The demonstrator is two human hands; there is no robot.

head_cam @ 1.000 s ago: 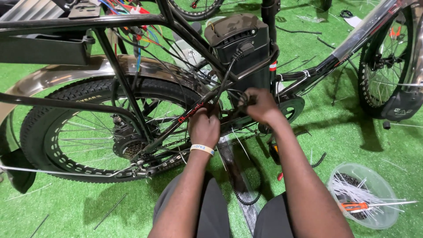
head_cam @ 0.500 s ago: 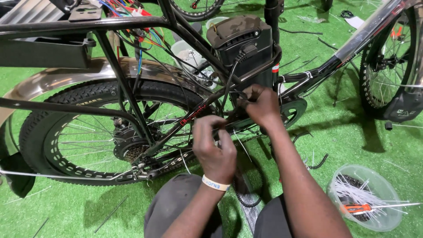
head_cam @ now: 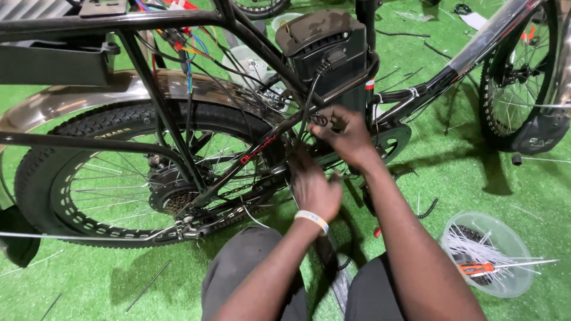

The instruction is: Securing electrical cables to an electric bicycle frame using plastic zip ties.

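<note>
— What is lying nearest, below the fingers?

— Grey trousers (head_cam: 250,273); to the right of them a clear tub (head_cam: 485,252) of white ties is sitting on the green turf (head_cam: 89,279).

— And the hands?

— The left hand (head_cam: 312,187), wearing a pale wristband (head_cam: 313,219), is curling loosely by the black frame (head_cam: 262,145); I cannot tell whether it is gripping anything; the right hand (head_cam: 345,137), just above, is pinching a black cable (head_cam: 309,110) against the frame.

— Beyond the fingers?

— The cable is running up to a black battery box (head_cam: 324,44); the rear wheel (head_cam: 119,172) is standing to the left.
</note>
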